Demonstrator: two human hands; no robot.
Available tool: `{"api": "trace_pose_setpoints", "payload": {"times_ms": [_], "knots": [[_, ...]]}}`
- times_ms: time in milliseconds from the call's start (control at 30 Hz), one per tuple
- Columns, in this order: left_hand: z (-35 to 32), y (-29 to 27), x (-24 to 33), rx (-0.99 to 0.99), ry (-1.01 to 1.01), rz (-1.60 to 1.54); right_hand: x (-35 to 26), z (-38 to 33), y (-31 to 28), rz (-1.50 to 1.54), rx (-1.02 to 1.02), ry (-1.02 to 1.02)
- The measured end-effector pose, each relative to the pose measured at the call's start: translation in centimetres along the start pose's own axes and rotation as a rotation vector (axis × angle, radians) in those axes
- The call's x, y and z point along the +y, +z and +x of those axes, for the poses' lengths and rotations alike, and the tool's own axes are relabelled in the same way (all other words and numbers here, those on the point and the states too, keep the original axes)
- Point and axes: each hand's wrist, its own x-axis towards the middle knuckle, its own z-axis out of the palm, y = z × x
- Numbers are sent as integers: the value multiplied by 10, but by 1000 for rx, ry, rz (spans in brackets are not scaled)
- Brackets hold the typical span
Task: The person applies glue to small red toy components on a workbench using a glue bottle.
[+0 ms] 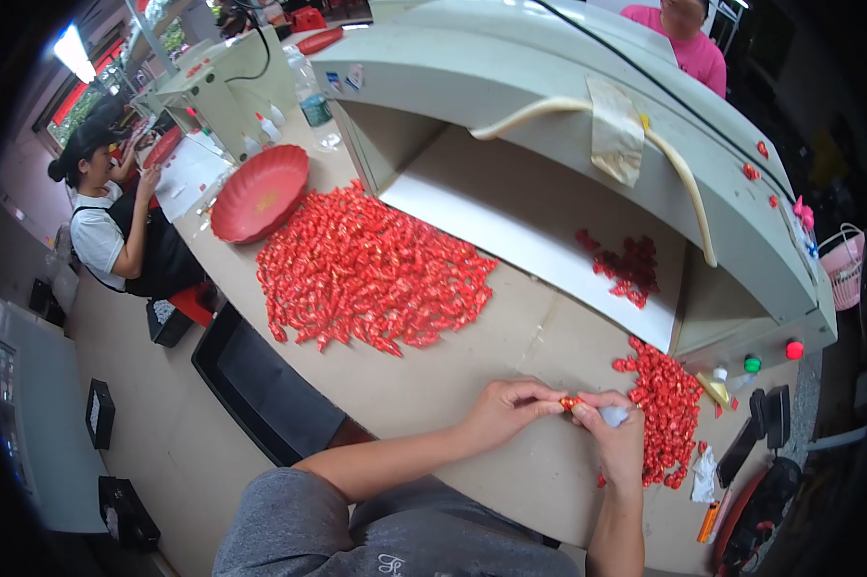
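Note:
My left hand (pixel 503 405) and my right hand (pixel 614 430) meet over the cardboard-covered table (pixel 510 337). Between their fingertips they pinch one small red wrapped piece (pixel 572 403). My right hand also holds a small white object (pixel 614 415) against its palm; what it is I cannot tell. Just right of my right hand lies a smaller pile of red pieces (pixel 666 404). A big heap of the same red wrapped pieces (pixel 366 269) spreads across the table farther left.
A large beige machine (pixel 568 115) with a sloped chute holds a few dark red pieces (pixel 628 266). A red plate (pixel 258 192) and plastic bottle (pixel 313 101) stand at the back left. One person sits at far left, another in pink stands behind the machine.

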Motion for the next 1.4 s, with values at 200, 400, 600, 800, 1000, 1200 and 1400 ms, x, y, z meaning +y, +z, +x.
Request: {"api": "trace_pose_setpoints", "payload": {"times_ms": [200,400,600,800,1000,1200,1400], "knots": [[0,-6,7,18,-58,-49,-3,6,5,-62,-37,-26],[4,-6,5,-22,-87,-78,-1,8,2,0,-67,-48],[1,-4,7,-23,-93,-61,1,5,2,-52,-73,-67],[1,-4,0,-12,-56,-68,2,6,1,-14,-87,-59],[3,-8,5,0,-42,-81,0,9,6,-33,-52,-46],[0,-2,0,21,-17,-61,5,2,7,-26,13,-67],[-3,2,-5,29,-29,-154,-2,-1,10,-30,36,-39]]}}
